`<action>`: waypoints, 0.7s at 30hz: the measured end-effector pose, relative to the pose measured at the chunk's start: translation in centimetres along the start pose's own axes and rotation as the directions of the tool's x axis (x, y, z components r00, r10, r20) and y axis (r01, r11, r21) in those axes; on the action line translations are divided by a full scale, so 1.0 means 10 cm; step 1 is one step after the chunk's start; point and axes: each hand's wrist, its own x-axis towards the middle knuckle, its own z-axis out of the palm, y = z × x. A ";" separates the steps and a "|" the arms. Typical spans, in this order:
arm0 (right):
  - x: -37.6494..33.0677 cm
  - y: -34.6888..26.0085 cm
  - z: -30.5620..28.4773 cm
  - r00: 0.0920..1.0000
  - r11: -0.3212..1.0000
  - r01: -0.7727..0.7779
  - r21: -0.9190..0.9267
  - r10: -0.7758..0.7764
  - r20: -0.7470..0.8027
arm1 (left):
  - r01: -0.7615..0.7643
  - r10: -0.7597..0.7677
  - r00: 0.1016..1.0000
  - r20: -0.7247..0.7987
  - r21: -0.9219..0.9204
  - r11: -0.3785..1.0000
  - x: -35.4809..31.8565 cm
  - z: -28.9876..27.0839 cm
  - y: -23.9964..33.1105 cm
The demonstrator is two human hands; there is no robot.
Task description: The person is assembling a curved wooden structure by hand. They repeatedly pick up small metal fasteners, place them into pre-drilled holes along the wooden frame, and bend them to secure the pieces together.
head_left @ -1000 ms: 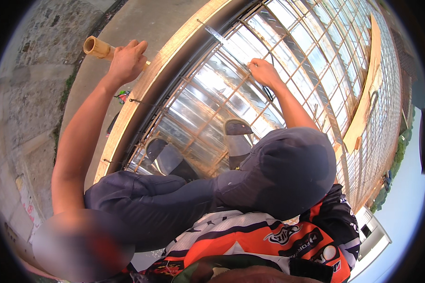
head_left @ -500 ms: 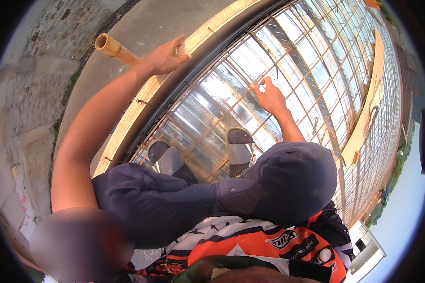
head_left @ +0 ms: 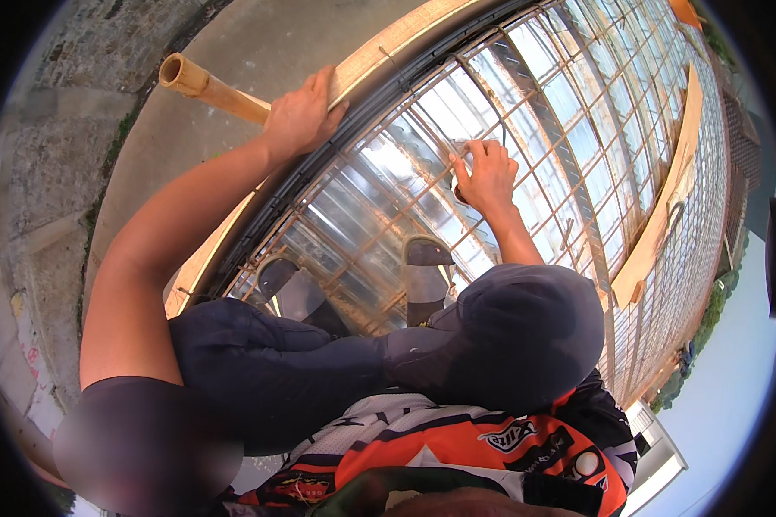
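Note:
At the left edge of the decking, my left hand (head_left: 304,118) lies over the top of a long wooden board (head_left: 388,39), its fingers curled round the edge. My right hand (head_left: 489,179) is low over a mesh of rusty rebar (head_left: 422,204), fingers bent and close together at the bars. Something small and dark shows beside the right palm, mostly hidden by the hand, so its kind cannot be told. Under the mesh lies shiny corrugated metal sheeting (head_left: 343,226). My two shoes (head_left: 428,252) stand on the mesh nearer to me.
A bamboo pole (head_left: 211,89) sticks out past the board beside my left hand. Dark bars (head_left: 341,142) run along the board's inner side. Another plank (head_left: 664,211) lies across the mesh at the right. Beyond the left edge are concrete ground and a stone wall (head_left: 103,39).
My left hand has shifted inward and closed more over the board. The right hand's fingers have bent down toward the bars, where a thin wire showed at the fingertips before. The view has tilted slightly.

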 end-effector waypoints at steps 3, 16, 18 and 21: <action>0.23 0.02 0.06 0.988 0.984 0.140 0.107 -0.133 -0.074 | 0.000 0.001 0.999 -0.032 0.033 0.999 -0.01 0.03 -0.01; 0.83 -0.26 0.17 0.960 0.922 0.014 0.387 -0.120 0.252 | 0.021 -0.017 0.998 -0.067 0.070 0.997 -0.01 0.03 0.01; 0.87 -0.19 0.19 0.963 0.898 0.015 0.440 -0.132 0.235 | 0.019 -0.014 0.997 -0.077 0.074 0.997 0.01 0.05 0.03; 0.94 -0.14 0.29 0.971 0.819 -0.089 0.567 -0.057 0.234 | 0.010 -0.003 0.996 -0.090 0.078 0.997 0.01 0.09 0.01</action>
